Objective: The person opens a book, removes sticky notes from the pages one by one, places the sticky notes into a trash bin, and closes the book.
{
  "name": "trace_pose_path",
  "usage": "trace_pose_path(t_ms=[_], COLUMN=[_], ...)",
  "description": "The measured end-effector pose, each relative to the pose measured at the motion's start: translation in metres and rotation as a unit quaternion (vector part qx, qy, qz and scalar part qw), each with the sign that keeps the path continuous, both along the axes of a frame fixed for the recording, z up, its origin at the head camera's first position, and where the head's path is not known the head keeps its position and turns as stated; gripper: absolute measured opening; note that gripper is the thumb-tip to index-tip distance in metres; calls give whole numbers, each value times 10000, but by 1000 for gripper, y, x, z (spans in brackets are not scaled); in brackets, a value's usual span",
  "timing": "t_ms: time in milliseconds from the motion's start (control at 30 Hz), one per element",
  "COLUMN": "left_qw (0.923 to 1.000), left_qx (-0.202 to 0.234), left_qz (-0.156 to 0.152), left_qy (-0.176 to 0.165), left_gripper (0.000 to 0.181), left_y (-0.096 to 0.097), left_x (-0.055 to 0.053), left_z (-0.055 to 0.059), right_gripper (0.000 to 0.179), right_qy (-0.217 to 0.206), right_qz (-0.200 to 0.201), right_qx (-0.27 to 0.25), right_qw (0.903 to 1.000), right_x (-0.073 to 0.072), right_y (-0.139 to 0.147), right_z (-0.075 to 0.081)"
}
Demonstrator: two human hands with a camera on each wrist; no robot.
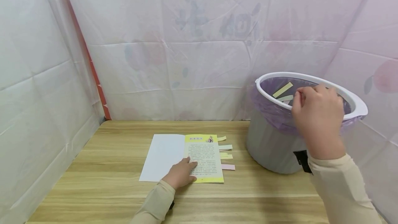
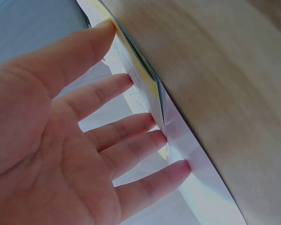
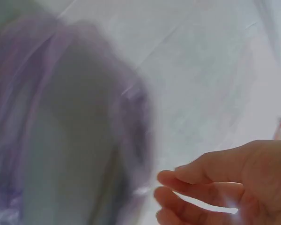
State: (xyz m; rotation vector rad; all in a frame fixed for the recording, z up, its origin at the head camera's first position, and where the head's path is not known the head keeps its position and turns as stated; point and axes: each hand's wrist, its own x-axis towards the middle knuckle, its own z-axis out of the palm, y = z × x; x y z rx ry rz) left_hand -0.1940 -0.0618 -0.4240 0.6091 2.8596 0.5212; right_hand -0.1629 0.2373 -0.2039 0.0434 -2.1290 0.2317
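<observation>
An open booklet (image 1: 202, 148) lies on the table, its left page blank white and its right page printed with yellow borders. My left hand (image 1: 181, 173) rests on it near the lower inner part of the printed page, fingers extended; in the left wrist view the fingertips touch the pages. Paper strips in yellow, pale green and pink (image 1: 228, 167) stick out from the booklet's right edge. My right hand (image 1: 321, 120) is over the near rim of a grey bin (image 1: 273, 148), thumb and index fingertips together, with nothing visible between them in the right wrist view.
The bin has a white oval rim (image 1: 311, 76) and a purple liner (image 1: 264, 108). Inside it show a yellow strip (image 1: 283, 90) and a pale green strip (image 1: 285, 98). Hanging sheets (image 1: 186, 65) enclose the wooden table (image 1: 118, 196) at the back and sides.
</observation>
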Motion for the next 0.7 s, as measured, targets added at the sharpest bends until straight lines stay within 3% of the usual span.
trace_pose_path(t_ms=[133,233,300,400,467,600,700], left_qw=[10000,10000,10000,10000,10000,10000,10000], left_qx=[-37,-22,16,54,61,36,27], left_qz=[-11,1,13,26,22,1,-21], left_qy=[6,-2,-16,-29,-43,-50,-37], left_gripper=[52,52,52,52,52,52,52], left_y=[-1,-2,-3,-3,-3,-2,-1], left_x=[0,-1,-1,-1,-1,-1,0], left_z=[0,0,0,1,1,1,0], right_gripper=[18,11,8,9,12,21,23], right_qy=[745,779,532,-286,-1099,-2776,-3489], right_qz=[760,1357,1676,1845,1873,1870,1900], right_qx=[170,156,58,-196,-472,-1167,-1567], right_qw=[9942,9876,9844,9822,9750,9351,9042], right_x=[8,7,1,-13,-25,-49,-64], right_y=[-27,-47,-58,-69,-74,-80,-83], right_z=[-17,-37,-54,-81,-99,-132,-152])
